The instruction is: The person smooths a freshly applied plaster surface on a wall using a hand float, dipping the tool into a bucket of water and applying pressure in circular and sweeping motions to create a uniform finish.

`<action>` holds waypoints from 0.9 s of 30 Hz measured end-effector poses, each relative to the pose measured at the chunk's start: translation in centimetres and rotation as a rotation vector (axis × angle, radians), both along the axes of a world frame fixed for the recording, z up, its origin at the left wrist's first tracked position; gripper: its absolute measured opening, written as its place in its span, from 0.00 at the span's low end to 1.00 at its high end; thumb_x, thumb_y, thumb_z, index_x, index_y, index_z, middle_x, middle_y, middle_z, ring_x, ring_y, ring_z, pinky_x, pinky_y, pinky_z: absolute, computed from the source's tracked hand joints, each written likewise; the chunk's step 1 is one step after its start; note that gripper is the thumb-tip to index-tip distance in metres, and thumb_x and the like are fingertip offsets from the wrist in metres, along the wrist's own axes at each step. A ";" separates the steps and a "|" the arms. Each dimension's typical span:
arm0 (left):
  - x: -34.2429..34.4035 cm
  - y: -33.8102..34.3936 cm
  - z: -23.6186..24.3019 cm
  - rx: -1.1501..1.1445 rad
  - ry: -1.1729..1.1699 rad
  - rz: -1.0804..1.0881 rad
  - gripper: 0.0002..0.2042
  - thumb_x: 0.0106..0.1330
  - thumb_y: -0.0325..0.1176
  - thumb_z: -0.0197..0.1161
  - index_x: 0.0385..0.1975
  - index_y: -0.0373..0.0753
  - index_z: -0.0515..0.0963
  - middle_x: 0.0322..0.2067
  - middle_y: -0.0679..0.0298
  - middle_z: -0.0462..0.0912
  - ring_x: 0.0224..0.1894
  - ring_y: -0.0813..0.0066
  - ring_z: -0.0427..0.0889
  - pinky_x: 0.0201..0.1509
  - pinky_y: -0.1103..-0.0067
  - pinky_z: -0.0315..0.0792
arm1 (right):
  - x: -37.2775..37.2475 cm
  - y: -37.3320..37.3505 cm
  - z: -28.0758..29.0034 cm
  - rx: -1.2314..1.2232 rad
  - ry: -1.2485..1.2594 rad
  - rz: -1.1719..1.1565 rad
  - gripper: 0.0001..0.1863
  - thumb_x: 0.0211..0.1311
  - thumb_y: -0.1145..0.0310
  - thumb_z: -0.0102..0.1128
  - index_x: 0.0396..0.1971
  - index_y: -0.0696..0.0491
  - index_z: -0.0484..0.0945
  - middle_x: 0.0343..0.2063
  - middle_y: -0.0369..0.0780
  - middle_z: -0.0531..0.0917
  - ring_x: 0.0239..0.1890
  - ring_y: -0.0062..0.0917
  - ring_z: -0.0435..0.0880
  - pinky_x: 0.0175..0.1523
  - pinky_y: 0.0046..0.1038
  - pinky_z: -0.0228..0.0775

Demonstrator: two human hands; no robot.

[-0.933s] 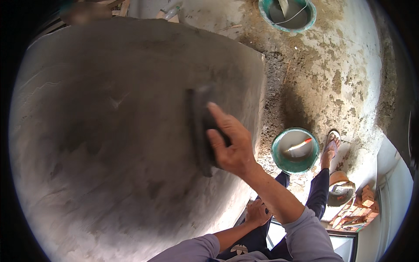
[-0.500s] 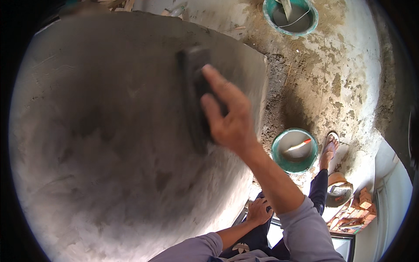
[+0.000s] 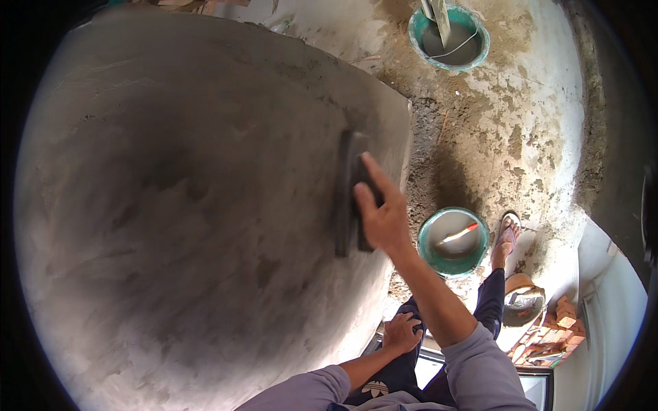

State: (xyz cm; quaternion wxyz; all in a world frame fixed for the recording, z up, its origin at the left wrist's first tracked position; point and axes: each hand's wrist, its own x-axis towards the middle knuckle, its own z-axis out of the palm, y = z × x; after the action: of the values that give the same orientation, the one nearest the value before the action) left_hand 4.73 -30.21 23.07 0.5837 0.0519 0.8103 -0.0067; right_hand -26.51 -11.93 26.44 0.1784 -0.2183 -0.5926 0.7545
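Note:
My right hand (image 3: 388, 220) is closed round the handle of a dark plastering float (image 3: 349, 195), its index finger stretched along the top. The float lies against a broad grey plastered wall (image 3: 205, 226), near its right edge, and is a little blurred. Patches of darker, damp-looking plaster mark the wall. Lower down, my left hand (image 3: 402, 333) rests on my bent knee with its fingers spread, holding nothing.
A green tub (image 3: 421, 257) of grey water, with a red-tipped brush (image 3: 459, 233) in it, stands beside my sandalled foot (image 3: 508, 233). Another green tub (image 3: 416, 51) holds a board. At the lower right are a bucket (image 3: 523, 308) and stacked bricks (image 3: 565, 322).
My right hand has swept the float downward and to the right over the plaster, toward the wall's edge. My left hand stays on the knee. The view has shifted slightly.

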 end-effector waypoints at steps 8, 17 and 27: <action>0.9 -1.3 -0.9 0.050 0.016 0.000 0.20 0.63 0.48 0.63 0.55 0.53 0.83 0.67 0.62 0.74 0.71 0.61 0.67 0.72 0.53 0.61 | -1.4 1.1 2.5 0.040 0.046 -0.040 0.26 0.65 0.74 0.64 0.65 0.54 0.76 0.52 0.52 0.85 0.56 0.41 0.85 0.60 0.33 0.74; 0.8 -2.2 -0.3 0.097 0.084 0.022 0.19 0.61 0.47 0.67 0.52 0.52 0.85 0.66 0.59 0.76 0.69 0.59 0.70 0.70 0.51 0.63 | -1.3 2.0 -1.0 -0.066 -0.107 -0.033 0.25 0.68 0.71 0.60 0.65 0.57 0.75 0.58 0.52 0.82 0.61 0.38 0.82 0.67 0.32 0.70; 3.3 -1.7 0.3 0.124 0.120 0.022 0.20 0.62 0.48 0.66 0.52 0.50 0.85 0.65 0.55 0.76 0.68 0.53 0.72 0.69 0.54 0.64 | 28.0 -0.3 -23.4 0.057 -1.263 0.431 0.34 0.64 0.62 0.56 0.70 0.54 0.65 0.60 0.56 0.78 0.62 0.50 0.79 0.66 0.46 0.69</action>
State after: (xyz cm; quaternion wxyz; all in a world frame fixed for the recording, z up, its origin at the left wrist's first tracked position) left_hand 8.07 -31.95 23.35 0.5300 0.0785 0.8431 0.0470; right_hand 1.49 -12.23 3.03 -0.3517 -0.4901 -0.6334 0.4847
